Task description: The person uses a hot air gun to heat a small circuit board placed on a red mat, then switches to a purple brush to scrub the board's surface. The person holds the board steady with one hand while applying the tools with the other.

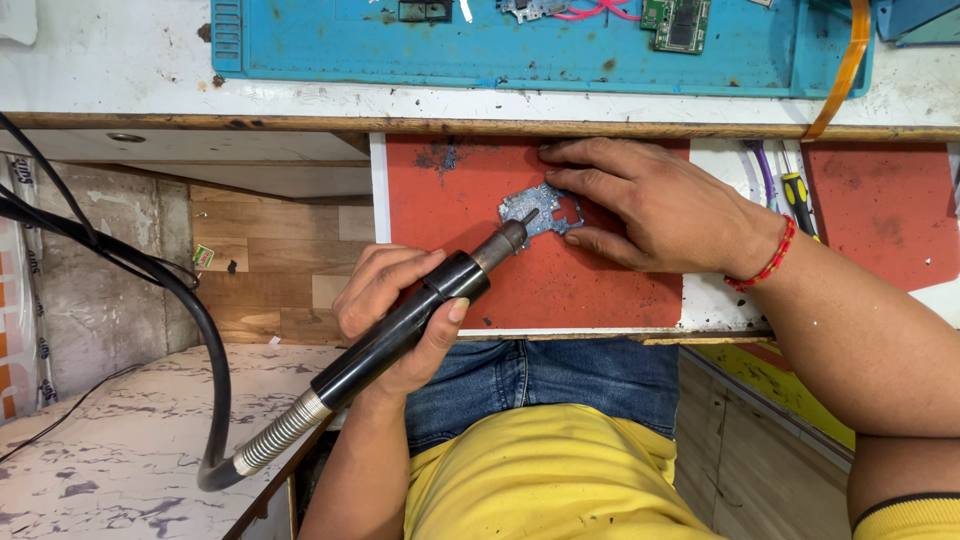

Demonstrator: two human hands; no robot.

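The small blue circuit board (540, 210) is the one piece under work, lying flat on a red mat (470, 280) on the pulled-out shelf below the bench edge. Nearest to me, I see my yellow shirt and blue jeans, and just past them my left hand (395, 305), its grip wrapped tight around one black hot-air handpiece (410, 325). A coiled metal sleeve (280, 435) and one thick black hose (205, 340) run off its back end toward the lower left. Its metal nozzle (512, 237) points up and to the right, with the tip at the lower left edge of the board; I cannot tell whether it touches.

My right hand (650, 205) lies palm down on the mat just right of the board. The fingers are spread and pressed flat, their tips pinning the board's right side and top edge rather than pinching it. One red beaded band (765, 262) circles that wrist.

To the right I count one screwdriver with a yellow and black handle (798, 195) and a second red mat (880, 215).

Farthest off, on the white bench (100, 60), sits one blue work mat (500, 50). It carries one green circuit board (678, 22), some red wires (595, 12) and a strip of amber tape (845, 70) hanging over its right corner.
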